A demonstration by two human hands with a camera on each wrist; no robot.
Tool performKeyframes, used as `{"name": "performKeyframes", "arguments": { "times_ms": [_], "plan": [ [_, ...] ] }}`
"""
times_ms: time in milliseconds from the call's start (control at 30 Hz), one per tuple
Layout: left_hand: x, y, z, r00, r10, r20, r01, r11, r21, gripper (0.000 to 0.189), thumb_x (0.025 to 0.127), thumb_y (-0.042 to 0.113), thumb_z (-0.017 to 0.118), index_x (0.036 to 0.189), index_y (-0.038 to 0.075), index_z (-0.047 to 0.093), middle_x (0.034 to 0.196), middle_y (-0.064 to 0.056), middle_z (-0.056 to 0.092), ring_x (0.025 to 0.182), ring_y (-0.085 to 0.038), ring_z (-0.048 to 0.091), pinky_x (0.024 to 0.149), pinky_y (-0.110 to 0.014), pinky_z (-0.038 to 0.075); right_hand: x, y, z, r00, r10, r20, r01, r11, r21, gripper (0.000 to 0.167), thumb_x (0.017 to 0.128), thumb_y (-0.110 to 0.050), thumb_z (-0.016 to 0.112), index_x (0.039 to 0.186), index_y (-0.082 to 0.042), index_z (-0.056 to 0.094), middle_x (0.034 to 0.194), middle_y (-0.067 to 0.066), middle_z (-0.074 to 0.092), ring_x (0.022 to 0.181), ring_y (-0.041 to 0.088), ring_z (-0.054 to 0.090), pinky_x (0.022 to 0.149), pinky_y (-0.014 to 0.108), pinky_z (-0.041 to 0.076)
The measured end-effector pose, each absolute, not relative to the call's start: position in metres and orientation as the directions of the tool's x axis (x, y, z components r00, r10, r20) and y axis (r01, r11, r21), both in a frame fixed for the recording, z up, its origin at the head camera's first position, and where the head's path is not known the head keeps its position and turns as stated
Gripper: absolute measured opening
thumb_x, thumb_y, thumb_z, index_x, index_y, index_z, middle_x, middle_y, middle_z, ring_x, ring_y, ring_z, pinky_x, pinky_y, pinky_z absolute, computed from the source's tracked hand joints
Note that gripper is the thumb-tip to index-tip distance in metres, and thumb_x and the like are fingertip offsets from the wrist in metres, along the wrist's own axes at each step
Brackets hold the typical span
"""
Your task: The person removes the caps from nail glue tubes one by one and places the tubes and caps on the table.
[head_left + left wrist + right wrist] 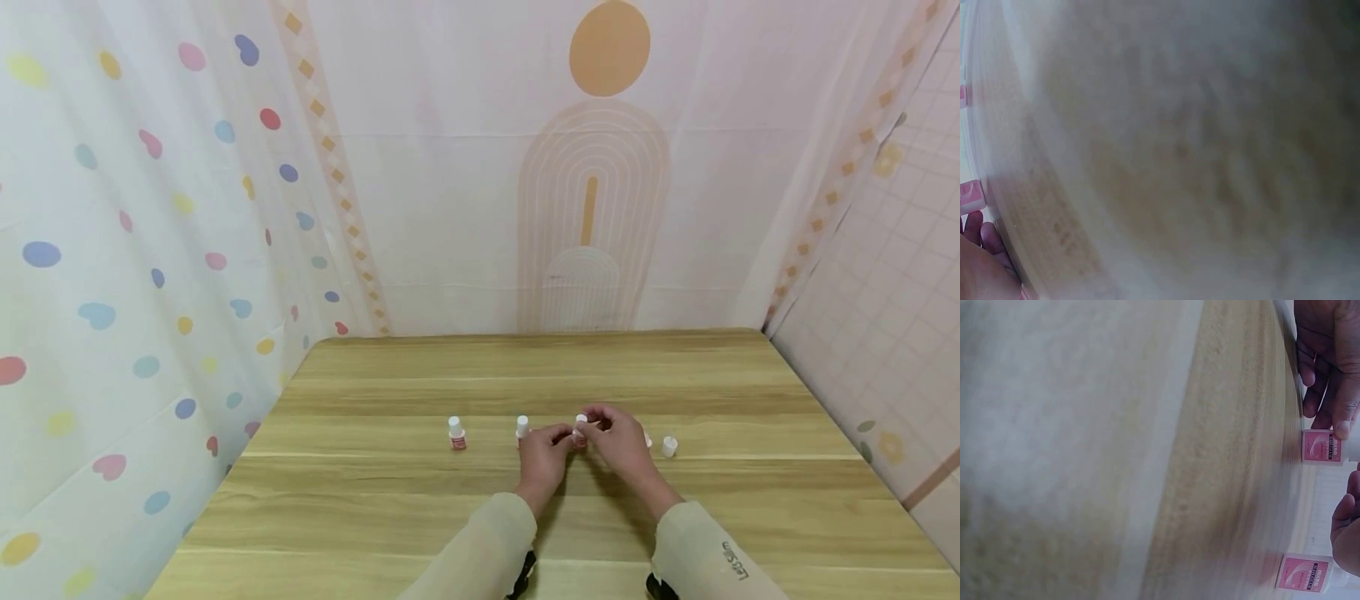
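Note:
A small pink-and-white bottle (580, 437) with a white cap (581, 418) stands upright between the two hands. My left hand (543, 457) pinches its body from the left; in the right wrist view those fingers reach its pink label (1321, 446). From the right, my right hand (617, 442) has thumb and fingers at the cap, which is mostly cut off at the right wrist view's edge. Another bottle (522, 427) is partly covered by the left hand. Behind the right hand, a further bottle (1304, 573) shows its pink label.
At the left of the row stands a capped bottle (457, 434). A loose white cap (670, 447) sits on the wooden table (360, 492) at the right end. Patterned curtains (450, 208) hang behind the table and along both sides.

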State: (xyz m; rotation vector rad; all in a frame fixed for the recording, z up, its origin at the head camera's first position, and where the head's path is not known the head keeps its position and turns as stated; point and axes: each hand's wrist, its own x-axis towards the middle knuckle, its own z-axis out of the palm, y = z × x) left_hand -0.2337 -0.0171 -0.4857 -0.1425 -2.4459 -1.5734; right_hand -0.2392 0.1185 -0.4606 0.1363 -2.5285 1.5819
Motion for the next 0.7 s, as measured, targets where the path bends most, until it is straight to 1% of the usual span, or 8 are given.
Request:
{"name": "performKeyframes", "arguments": {
  "times_ms": [167, 400, 700],
  "plan": [
    [-0.2349, -0.0172, -0.4864, -0.966, -0.041, 0.256, 0.215, 0.426, 0.879, 0.010, 0.091, 0.008, 0.071, 0.087, 0.012, 0.080, 0.083, 0.006, 0.075, 0.087, -0.009, 0.068, 0.081, -0.030, 0.052, -0.2390, 0.1185, -0.4588, -0.985, 0.021, 0.172, -0.146, 0.437, -0.888, 0.015, 0.090, -0.013, 0.073, 0.102, -0.004, 0.072, 0.096, 0.006, 0.069, 0.086, 0.018, 0.059, 0.071, 0.030, 0.049],
    [-0.2334, -0.0173, -0.4855, -0.962, -0.046, 0.271, 0.223, 0.446, 0.867, 0.010, 0.091, 0.008, 0.071, 0.087, 0.011, 0.080, 0.084, 0.005, 0.075, 0.089, -0.011, 0.069, 0.083, -0.032, 0.052, -0.2395, 0.1187, -0.4593, -0.980, 0.003, 0.197, -0.177, 0.427, -0.887, 0.014, 0.091, -0.009, 0.072, 0.102, -0.001, 0.072, 0.094, 0.007, 0.069, 0.086, 0.019, 0.059, 0.070, 0.029, 0.048],
    [-0.2297, -0.0163, -0.4825, -0.953, -0.056, 0.296, 0.242, 0.441, 0.864, 0.009, 0.089, 0.004, 0.071, 0.089, 0.007, 0.080, 0.085, 0.000, 0.075, 0.086, -0.014, 0.069, 0.076, -0.028, 0.053, -0.2394, 0.1175, -0.4643, -0.984, 0.002, 0.181, -0.165, 0.403, -0.900, 0.014, 0.093, -0.008, 0.069, 0.105, -0.003, 0.071, 0.097, 0.007, 0.068, 0.090, 0.020, 0.058, 0.071, 0.030, 0.047]
  ]
}}
